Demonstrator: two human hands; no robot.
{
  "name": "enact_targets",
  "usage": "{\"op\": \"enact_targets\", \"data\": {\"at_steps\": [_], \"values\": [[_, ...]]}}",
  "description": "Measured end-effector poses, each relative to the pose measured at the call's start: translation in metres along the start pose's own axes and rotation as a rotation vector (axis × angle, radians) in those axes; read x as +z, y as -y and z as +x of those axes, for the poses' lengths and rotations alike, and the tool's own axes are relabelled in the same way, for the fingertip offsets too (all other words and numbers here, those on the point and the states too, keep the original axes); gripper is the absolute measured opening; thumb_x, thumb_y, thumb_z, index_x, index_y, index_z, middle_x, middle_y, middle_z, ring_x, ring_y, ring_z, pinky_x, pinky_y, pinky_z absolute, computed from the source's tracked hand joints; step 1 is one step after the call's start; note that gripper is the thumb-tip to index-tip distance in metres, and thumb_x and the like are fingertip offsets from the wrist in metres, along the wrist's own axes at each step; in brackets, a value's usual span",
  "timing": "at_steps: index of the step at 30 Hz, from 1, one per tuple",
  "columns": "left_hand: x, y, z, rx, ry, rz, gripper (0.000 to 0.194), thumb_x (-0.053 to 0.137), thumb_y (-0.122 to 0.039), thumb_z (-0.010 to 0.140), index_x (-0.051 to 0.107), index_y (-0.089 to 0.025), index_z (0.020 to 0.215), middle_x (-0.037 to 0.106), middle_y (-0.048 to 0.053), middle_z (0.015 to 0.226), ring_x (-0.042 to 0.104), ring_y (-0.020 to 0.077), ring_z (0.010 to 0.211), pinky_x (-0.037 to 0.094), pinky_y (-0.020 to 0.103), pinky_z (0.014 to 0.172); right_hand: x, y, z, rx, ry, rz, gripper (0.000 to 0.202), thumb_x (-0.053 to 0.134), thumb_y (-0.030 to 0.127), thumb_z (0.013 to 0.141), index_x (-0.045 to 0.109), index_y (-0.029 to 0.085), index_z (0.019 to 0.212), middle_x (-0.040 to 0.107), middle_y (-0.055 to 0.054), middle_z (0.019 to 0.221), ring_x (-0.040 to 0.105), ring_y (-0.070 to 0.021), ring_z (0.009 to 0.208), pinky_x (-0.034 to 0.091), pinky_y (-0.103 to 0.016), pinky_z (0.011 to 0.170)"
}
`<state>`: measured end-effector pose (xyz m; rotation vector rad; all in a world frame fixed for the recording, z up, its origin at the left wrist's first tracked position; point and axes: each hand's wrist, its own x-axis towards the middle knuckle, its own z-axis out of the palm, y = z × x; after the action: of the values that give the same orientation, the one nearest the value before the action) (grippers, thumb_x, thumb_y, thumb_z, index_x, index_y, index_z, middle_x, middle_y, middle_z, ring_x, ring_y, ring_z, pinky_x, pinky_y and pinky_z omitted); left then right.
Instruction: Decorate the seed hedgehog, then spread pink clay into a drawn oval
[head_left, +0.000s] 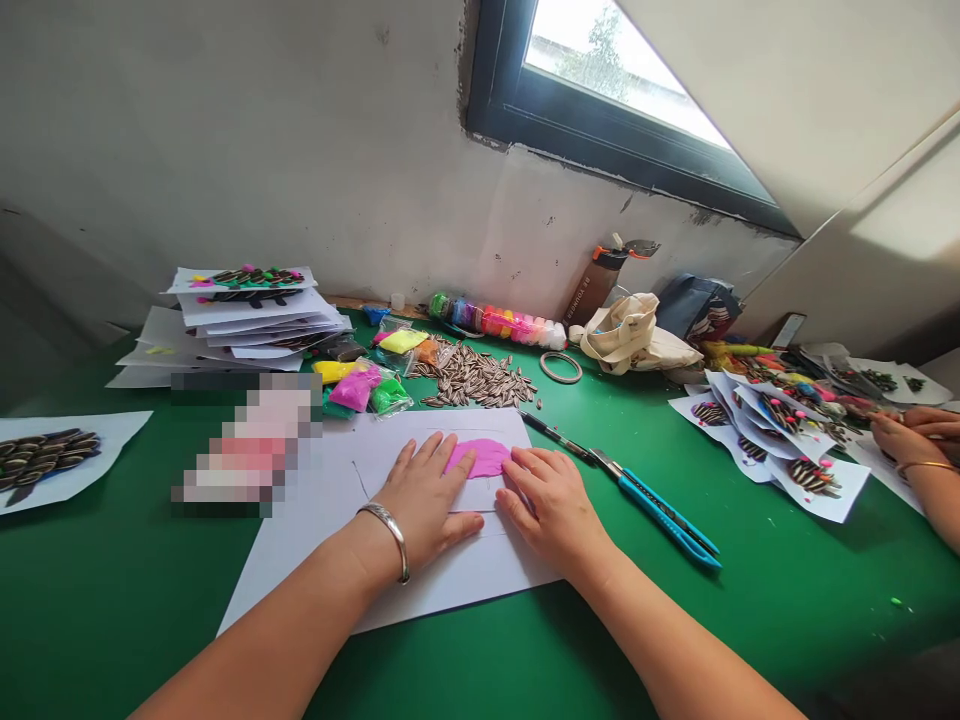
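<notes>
A flat oval of pink modelling clay (481, 459) lies on a white sheet of paper (300, 540) in front of me. My left hand (426, 492) rests flat on the paper, its fingers spread and the fingertips over the clay's left edge. A silver bangle circles that wrist. On the other side, my right hand (551, 500) lies with fingers extended, the fingertips touching the clay's right edge. Neither hand grips anything. Just beyond the paper sits a heap of striped sunflower seeds (480, 380), with bagged coloured clay (356, 388) to its left.
Right of the paper lie a black pen (556, 436) and a blue utility knife (664, 512). Tape (561, 368), clay tubs (502, 323), a bottle (596, 285) and a cloth bag (630, 335) line the wall. Seed-covered papers (780, 430) lie near another person's hand (919, 440); stacked papers (255, 325) stand left.
</notes>
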<state>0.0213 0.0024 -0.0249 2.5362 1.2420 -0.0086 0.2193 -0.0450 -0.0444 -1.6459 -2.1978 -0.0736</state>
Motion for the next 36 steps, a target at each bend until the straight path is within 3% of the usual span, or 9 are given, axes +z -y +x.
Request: {"op": "enact_targets", "data": {"at_steps": [7, 15, 22, 28, 32, 36], "values": [[0.0, 0.002, -0.001, 0.012, -0.01, -0.037, 0.059, 0.051, -0.054, 0.082, 0.039, -0.035, 0.137, 0.023, 0.008, 0.152, 0.013, 0.035, 0.139, 0.011, 0.057, 0.109, 0.0, -0.005, -0.003, -0.003, 0.04, 0.038, 0.037, 0.052, 0.032, 0.087, 0.057, 0.019, 0.121, 0.059, -0.007, 0.125, 0.048, -0.0257, 0.115, 0.038, -0.043, 0.099], [0.001, 0.001, -0.001, 0.015, -0.012, -0.028, 0.059, 0.049, -0.053, 0.083, 0.037, -0.035, 0.138, 0.022, 0.007, 0.152, 0.013, 0.0348, 0.139, 0.01, 0.057, 0.109, -0.004, -0.007, -0.006, -0.074, 0.06, 0.012, 0.038, 0.051, 0.031, 0.088, 0.056, 0.02, 0.123, 0.058, -0.009, 0.126, 0.047, -0.027, 0.119, 0.041, -0.046, 0.099], [0.0, 0.001, -0.001, 0.014, 0.001, -0.041, 0.06, 0.048, -0.053, 0.084, 0.034, -0.037, 0.139, 0.023, 0.008, 0.152, 0.012, 0.0344, 0.139, 0.01, 0.057, 0.109, -0.002, -0.009, -0.007, -0.043, 0.002, 0.063, 0.042, 0.051, 0.033, 0.088, 0.052, 0.019, 0.128, 0.059, -0.01, 0.124, 0.05, -0.026, 0.117, 0.043, -0.045, 0.098], [0.001, 0.002, -0.001, 0.025, -0.001, -0.01, 0.056, 0.046, -0.055, 0.084, 0.036, -0.04, 0.137, 0.023, 0.006, 0.152, 0.013, 0.0349, 0.139, 0.011, 0.057, 0.109, -0.001, -0.008, -0.007, -0.046, 0.035, 0.04, 0.037, 0.051, 0.033, 0.088, 0.057, 0.019, 0.122, 0.058, -0.009, 0.125, 0.048, -0.0272, 0.118, 0.04, -0.046, 0.1], [0.003, 0.003, -0.001, 0.027, -0.015, -0.003, 0.058, 0.044, -0.055, 0.085, 0.032, -0.038, 0.14, 0.023, 0.008, 0.152, 0.012, 0.0343, 0.139, 0.011, 0.057, 0.109, 0.0, -0.009, -0.007, -0.04, -0.01, 0.088, 0.043, 0.049, 0.034, 0.089, 0.05, 0.019, 0.13, 0.059, -0.009, 0.124, 0.049, -0.0254, 0.117, 0.041, -0.044, 0.099], [0.003, 0.002, 0.0, 0.023, 0.0, -0.006, 0.059, 0.044, -0.056, 0.085, 0.033, -0.037, 0.139, 0.021, 0.009, 0.153, 0.011, 0.0352, 0.139, 0.01, 0.057, 0.109, -0.002, -0.005, -0.006, -0.073, 0.045, 0.015, 0.042, 0.05, 0.037, 0.088, 0.053, 0.022, 0.127, 0.056, -0.009, 0.127, 0.046, -0.028, 0.118, 0.04, -0.047, 0.099]]}}
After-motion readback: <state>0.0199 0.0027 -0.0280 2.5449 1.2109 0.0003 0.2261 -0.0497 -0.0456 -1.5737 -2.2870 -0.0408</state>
